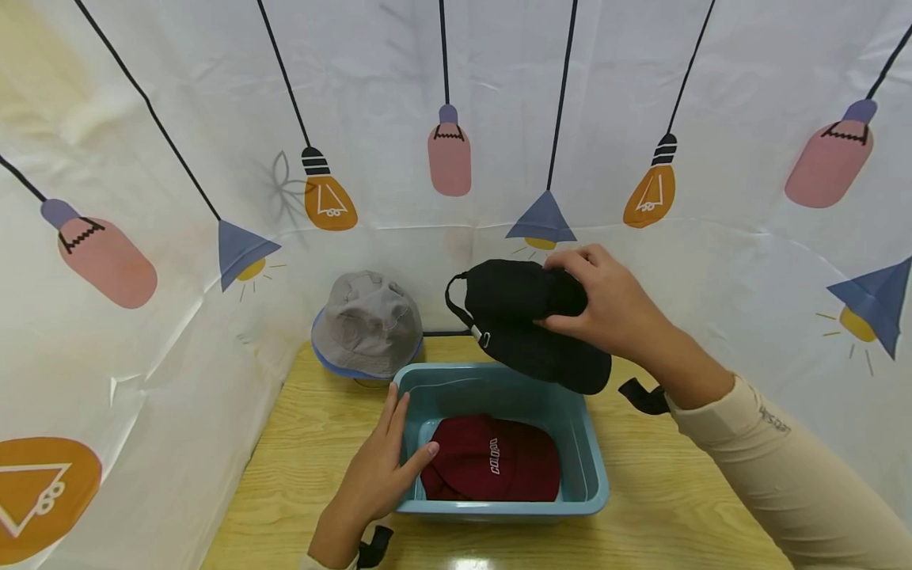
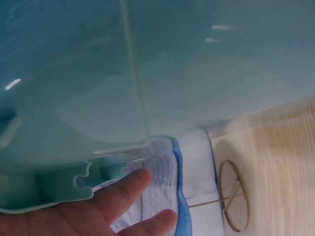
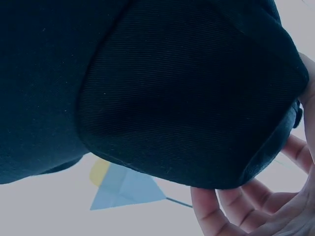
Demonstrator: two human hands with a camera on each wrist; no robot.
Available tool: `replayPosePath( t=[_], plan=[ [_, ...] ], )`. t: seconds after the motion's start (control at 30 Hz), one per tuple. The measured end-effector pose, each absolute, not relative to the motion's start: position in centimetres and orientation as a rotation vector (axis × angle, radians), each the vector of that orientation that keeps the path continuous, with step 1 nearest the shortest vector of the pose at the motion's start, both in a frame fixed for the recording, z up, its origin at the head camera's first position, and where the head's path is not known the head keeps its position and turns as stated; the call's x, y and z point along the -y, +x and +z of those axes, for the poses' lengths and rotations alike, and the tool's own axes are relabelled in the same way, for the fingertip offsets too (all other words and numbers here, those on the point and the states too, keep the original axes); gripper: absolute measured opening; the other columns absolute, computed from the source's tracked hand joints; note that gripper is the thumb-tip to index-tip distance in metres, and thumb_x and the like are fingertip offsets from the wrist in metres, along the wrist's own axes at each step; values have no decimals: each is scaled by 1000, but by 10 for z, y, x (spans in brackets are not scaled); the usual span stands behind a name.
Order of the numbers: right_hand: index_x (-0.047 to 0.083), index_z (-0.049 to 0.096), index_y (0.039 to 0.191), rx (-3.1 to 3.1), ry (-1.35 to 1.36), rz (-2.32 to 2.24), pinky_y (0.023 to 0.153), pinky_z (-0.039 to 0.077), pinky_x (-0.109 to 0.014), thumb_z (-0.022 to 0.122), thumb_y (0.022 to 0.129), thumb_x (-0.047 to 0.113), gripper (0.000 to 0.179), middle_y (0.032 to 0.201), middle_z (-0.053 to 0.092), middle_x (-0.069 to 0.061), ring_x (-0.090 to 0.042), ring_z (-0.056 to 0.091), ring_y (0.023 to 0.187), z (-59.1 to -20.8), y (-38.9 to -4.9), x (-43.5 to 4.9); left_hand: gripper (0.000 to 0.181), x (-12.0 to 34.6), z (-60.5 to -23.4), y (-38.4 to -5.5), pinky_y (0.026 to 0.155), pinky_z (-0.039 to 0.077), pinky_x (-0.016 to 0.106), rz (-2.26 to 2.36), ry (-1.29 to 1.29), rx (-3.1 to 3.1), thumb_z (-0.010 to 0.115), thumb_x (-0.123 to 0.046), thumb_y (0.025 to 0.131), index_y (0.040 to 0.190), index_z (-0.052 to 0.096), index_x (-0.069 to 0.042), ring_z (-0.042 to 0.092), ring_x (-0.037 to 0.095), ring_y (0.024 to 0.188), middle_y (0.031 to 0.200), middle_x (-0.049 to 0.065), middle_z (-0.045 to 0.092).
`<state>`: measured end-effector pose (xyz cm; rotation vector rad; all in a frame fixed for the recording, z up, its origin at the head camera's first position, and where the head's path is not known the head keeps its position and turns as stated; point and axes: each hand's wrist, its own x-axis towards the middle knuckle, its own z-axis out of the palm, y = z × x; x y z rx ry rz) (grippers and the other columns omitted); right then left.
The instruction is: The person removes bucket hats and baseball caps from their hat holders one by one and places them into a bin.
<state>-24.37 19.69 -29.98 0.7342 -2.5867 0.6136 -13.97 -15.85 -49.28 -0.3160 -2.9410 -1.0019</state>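
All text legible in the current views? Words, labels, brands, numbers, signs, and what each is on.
"COLO...": pale letters on the dark red cap; the last letters are too unclear to read for certain.
Dark lettering near the cuff of the right sleeve: too small and blurred to read.
No other text, numbers or signs that I can make out.

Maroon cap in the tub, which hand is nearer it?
Left: the left hand is at the tub's rim, thumb close to the maroon cap; the right hand is farther away, higher, gripping the black cap.
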Motion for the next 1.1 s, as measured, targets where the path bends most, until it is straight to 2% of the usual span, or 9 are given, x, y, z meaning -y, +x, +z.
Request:
replayPosePath(
  t=[0.63, 0.9, 1.1],
  plan=[
    [18, 62, 133, 2640, 791, 647, 94, 55, -53, 94, 75, 33, 68, 130, 57, -13, -32, 60, 114, -306, -226, -182, 94, 158, -493, -140, 114, 40, 63, -995, -307, 2932, 49, -73, 98, 168, 17, -19, 34, 33, 154, 176, -3, -2],
    [18, 62, 132, 2632, 841, 664, 90, 55, -50, 93, 76, 34, 65, 124, 58, -11, -28, 60, 107, -312, -220, -177, 93, 158, -495, -140, 114, 40, 63, -993, -302, 2928, 48, -73, 98, 168, 17, -20, 34, 33, 154, 176, -5, -2],
    [19, 63, 131, 2630, 884, 692, 93, 55, -51, 93, 76, 38, 65, 124, 60, -10, -28, 59, 111, -320, -216, -171, 93, 159, -495, -140, 113, 41, 63, -1002, -309, 2923, 49, -72, 98, 168, 17, -20, 35, 33, 154, 176, -5, -3]
  ],
)
